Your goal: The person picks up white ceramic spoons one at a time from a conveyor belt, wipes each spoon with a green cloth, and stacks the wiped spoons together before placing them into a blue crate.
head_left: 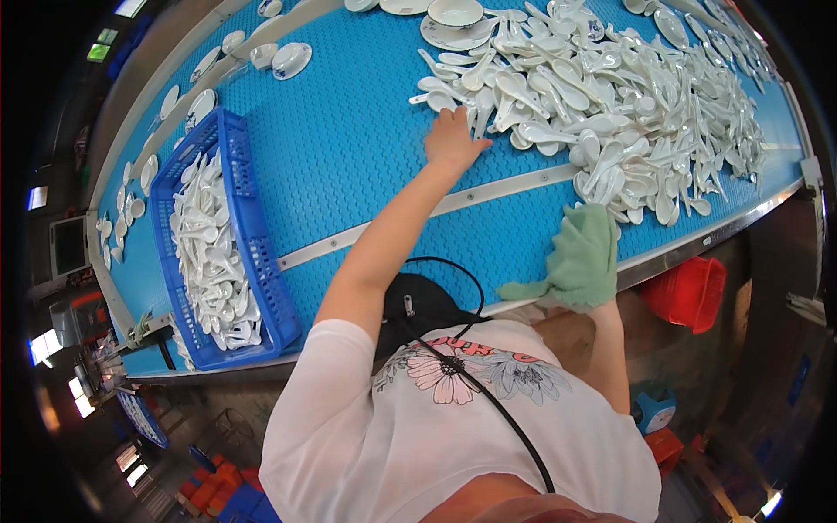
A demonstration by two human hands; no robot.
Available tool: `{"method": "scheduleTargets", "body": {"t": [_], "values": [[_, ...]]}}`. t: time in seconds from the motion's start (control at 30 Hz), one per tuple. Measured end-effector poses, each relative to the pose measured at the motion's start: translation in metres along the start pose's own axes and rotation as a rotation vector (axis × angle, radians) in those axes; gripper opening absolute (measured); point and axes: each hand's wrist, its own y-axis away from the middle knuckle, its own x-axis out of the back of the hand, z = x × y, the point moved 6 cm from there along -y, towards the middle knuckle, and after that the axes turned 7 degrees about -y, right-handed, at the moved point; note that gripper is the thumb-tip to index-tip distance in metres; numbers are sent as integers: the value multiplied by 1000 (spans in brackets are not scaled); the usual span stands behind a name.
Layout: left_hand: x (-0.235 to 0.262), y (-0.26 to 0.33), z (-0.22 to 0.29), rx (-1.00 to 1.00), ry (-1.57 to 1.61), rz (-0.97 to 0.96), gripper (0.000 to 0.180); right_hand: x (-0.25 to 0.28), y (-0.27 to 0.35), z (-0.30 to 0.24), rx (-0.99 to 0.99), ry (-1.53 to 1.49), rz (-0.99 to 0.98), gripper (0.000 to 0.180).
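Observation:
A large heap of white ceramic soup spoons (628, 113) lies on the blue conveyor belt (340, 131), ahead and to the right. At the heap's left edge is my bare left hand (452, 139), its fingertips over the outermost spoons and its thumb spread apart from them. A light green cloth (582, 257) covers my right hand, which is at the belt's near edge. The cloth's upper end reaches the nearest spoons, and a loose corner hangs to the left. My right fingers are hidden beneath it.
On the left stands a blue plastic basket (277, 301) full of white spoons. White bowls and plates (292, 61) sit along the far side beyond a pale divider rail (301, 16). A metal strip (471, 197) crosses the belt. A red bin (689, 292) is below the right edge.

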Motion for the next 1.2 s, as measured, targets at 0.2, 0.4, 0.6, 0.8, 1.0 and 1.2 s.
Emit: {"method": "scheduleTargets", "body": {"t": [0.2, 0.4, 0.6, 0.8, 1.0, 1.2], "values": [[-33, -36, 10, -78, -130, 9, 62, 26, -26, -3, 154, 99, 106, 33], [-26, -22, -30, -98, -168, 57, 46, 17, -71, 64, -274, 110, 189, 25], [-5, 39, -74, 282, 785, -210, 32, -23, -162, 44, 99, 765, 137, 25], [1, 101, -73, 532, 1702, -366, 30, -90, -193, 46, -101, 583, -20, 20], [-13, 119, -87, 521, 1671, -456, 38, -118, -133, -20, 311, 299, 21, 16], [-9, 133, -131, 504, 1554, -342, 34, -65, -79, -4, 119, -65, 55, 32]]}}
